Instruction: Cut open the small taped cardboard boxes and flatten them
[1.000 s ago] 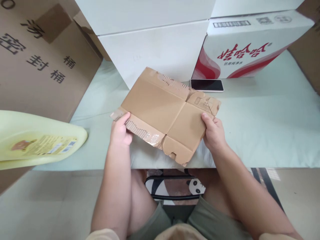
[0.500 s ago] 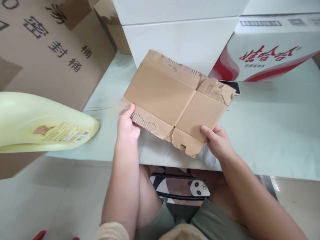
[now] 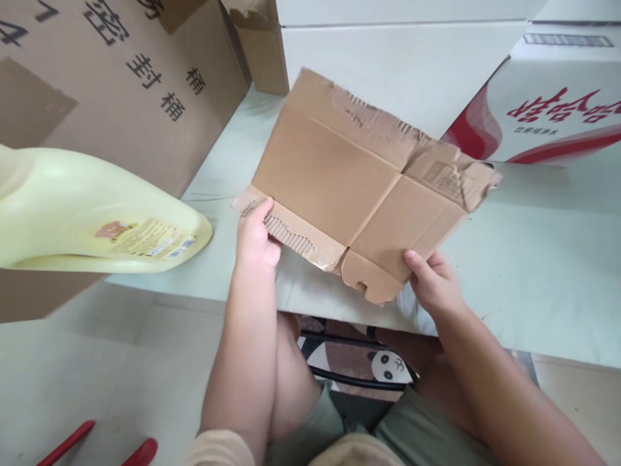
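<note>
A flattened brown cardboard box (image 3: 339, 175) with creases, torn edges and exposed corrugation is held up at a tilt above the table. My left hand (image 3: 259, 234) pinches its lower left edge, thumb on top and fingers beneath. At the lower right edge, my right hand (image 3: 434, 281) grips the cardboard the same way, its thumb lying on the surface. The fingers under the sheet are mostly hidden.
A pale green cloth covers the table (image 3: 548, 259). A large cardboard box (image 3: 160, 129) and a yellow bottle (image 3: 107, 207) stand on the left. White cartons (image 3: 402, 71) and a red-and-white carton (image 3: 557, 123) sit behind. Red handles (image 3: 140, 453) show low on the left.
The view has shifted, so the surroundings appear farther right. The cardboard's far edge looks raised and the sheet somewhat closer, covering the phone-like object behind it. Both hands keep their hold.
</note>
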Tool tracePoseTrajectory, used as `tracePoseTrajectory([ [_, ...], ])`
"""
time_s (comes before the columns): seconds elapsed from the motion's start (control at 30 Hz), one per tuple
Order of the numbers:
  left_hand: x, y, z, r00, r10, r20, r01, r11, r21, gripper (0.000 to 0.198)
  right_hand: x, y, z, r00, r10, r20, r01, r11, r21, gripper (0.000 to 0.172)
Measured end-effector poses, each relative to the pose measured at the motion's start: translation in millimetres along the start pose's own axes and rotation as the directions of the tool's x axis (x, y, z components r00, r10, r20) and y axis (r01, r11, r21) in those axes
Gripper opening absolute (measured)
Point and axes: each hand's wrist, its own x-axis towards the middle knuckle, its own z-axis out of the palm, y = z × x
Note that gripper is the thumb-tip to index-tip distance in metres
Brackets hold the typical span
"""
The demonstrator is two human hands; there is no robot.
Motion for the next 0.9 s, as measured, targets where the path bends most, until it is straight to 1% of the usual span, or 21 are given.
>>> tracePoseTrajectory([
  [0.1,-2.3,-2.0,4.1,0.999,0.016,0.03,-0.015,0.999,-0.032,0.017,1.9,-3.3,3.3,0.993,0.11,-0.033,-0.104,0.982,0.157,0.058],
  [0.2,-3.1,-4.7,7.9,0.998,0.022,0.052,-0.02,0.999,-0.039,0.02,4.1,-6.6,1.8,0.986,0.158,-0.055,-0.143,0.967,0.209,0.059],
  [0.3,-2.1,-7.2,9.8,0.996,0.017,0.086,-0.016,1.0,-0.02,0.019,4.9,-6.9,-3.2,0.984,0.167,-0.066,-0.151,0.968,0.201,0.06],
  [0.4,-1.3,-9.1,13.2,0.996,0.006,0.086,-0.006,1.0,-0.006,0.017,4.5,-7.2,-7.8,0.986,0.164,-0.042,-0.153,0.969,0.194,0.06],
  [0.5,-2.9,-8.9,21.0,0.996,-0.002,0.091,0.003,1.0,-0.01,0.019,4.9,-11.4,-11.6,0.987,0.156,-0.034,-0.145,0.965,0.217,0.057],
  [0.57,-4.9,-7.3,27.3,0.992,0.003,0.13,0.0,1.0,-0.027,0.022,6.4,-16.7,-15.1,0.987,0.152,-0.049,-0.136,0.96,0.244,0.054],
  [0.67,-7.3,-4.6,34.7,0.984,-0.006,0.175,0.012,0.999,-0.032,0.038,8.8,-26.1,-21.7,0.98,0.153,-0.127,-0.112,0.953,0.281,0.051],
  [0.73,-8.4,-3.6,37.5,0.987,-0.058,0.148,0.059,0.998,-0.006,0.042,8.5,-32.0,-27.4,0.966,0.149,-0.209,-0.083,0.951,0.296,0.054],
  [0.83,-11.5,-2.0,39.7,0.983,-0.153,0.098,0.151,0.988,0.027,0.039,1.3,-39.3,-45.5,0.938,0.108,-0.328,-0.015,0.962,0.272,0.057],
  [0.9,-14.8,0.4,40.7,0.977,-0.193,0.09,0.19,0.981,0.035,0.034,-8.6,-42.3,-69.5,0.908,0.047,-0.417,0.051,0.974,0.219,0.055],
])
